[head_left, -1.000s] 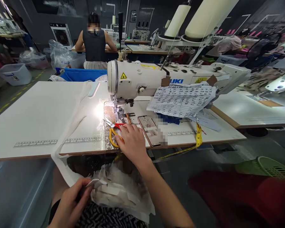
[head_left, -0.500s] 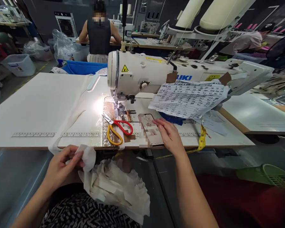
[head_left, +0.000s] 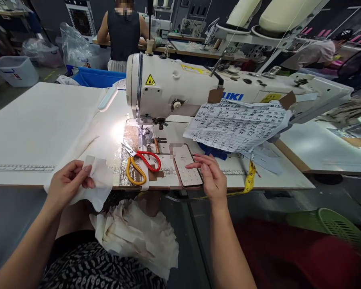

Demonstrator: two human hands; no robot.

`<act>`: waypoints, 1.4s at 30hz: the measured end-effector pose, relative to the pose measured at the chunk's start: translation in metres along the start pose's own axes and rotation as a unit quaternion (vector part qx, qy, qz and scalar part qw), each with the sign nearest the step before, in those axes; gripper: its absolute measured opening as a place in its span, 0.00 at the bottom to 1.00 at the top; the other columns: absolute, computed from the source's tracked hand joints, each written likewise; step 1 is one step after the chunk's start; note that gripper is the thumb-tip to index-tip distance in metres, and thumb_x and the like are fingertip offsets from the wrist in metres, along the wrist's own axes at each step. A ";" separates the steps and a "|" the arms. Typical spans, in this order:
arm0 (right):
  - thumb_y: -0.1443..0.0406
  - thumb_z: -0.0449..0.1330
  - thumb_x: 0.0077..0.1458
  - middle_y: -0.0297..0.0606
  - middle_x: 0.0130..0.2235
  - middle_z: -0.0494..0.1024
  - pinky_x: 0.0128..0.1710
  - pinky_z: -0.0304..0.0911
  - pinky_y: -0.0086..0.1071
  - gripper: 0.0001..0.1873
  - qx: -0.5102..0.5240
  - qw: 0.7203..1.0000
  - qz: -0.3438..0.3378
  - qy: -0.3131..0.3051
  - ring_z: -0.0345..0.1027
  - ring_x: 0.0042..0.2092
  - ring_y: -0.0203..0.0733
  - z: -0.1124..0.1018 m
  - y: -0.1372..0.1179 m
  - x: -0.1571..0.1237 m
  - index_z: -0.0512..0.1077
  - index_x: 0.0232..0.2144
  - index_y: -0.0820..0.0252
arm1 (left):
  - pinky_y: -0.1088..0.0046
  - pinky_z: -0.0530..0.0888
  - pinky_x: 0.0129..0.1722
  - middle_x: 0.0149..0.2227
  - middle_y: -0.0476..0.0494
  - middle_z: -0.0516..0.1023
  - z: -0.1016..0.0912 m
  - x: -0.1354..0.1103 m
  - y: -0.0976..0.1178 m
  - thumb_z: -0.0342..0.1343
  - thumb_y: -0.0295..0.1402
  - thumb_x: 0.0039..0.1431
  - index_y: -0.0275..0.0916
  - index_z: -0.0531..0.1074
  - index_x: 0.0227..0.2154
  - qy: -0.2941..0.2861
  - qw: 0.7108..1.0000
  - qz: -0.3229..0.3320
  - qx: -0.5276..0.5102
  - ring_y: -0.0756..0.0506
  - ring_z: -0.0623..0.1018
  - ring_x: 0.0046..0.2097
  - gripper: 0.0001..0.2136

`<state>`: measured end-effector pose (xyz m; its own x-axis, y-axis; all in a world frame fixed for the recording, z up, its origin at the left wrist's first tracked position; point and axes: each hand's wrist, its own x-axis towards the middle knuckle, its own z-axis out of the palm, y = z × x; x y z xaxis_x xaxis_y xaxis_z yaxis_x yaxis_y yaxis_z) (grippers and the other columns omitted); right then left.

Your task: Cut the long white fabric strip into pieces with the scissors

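My left hand (head_left: 66,185) pinches a small white fabric piece (head_left: 100,180) at the near edge of the white sewing table (head_left: 42,124). My right hand (head_left: 209,176) rests with fingers stretched out, its fingertips touching a phone (head_left: 187,170) that lies flat on the table. Red-and-yellow scissors (head_left: 141,162) lie left of the phone, in front of the needle of the white sewing machine (head_left: 174,90). A heap of white fabric pieces (head_left: 135,233) sits on my lap.
A printed paper sheet (head_left: 237,126) hangs off the machine's arm, and a yellow tape measure (head_left: 249,176) droops over the table edge. A long white strip (head_left: 87,138) lies on the table. A green basket (head_left: 333,224) stands at lower right. A person in a dark top (head_left: 123,32) works behind.
My left hand lifted a fabric piece from the lap up to the table edge. My right hand left the scissors and moved right onto the phone, whose screen now looks different.
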<state>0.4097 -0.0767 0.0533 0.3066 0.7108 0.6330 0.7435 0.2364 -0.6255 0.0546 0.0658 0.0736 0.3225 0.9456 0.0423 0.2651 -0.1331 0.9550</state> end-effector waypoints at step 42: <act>0.60 0.46 0.64 0.34 0.27 0.80 0.61 0.48 0.52 0.15 0.043 0.998 0.051 -0.017 0.70 0.49 0.48 -0.003 -0.003 -0.002 0.71 0.30 0.52 | 0.77 0.71 0.24 0.18 0.51 0.75 0.000 -0.004 0.000 0.59 0.39 0.53 0.38 0.69 0.31 0.024 0.999 -0.041 0.009 0.51 0.74 0.21 0.10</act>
<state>0.4089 -0.0808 0.0557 0.3561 0.7563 0.5489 0.6560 0.2160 -0.7232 0.0533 0.0625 0.0732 0.2563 0.9664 -0.0208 0.3057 -0.0606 0.9502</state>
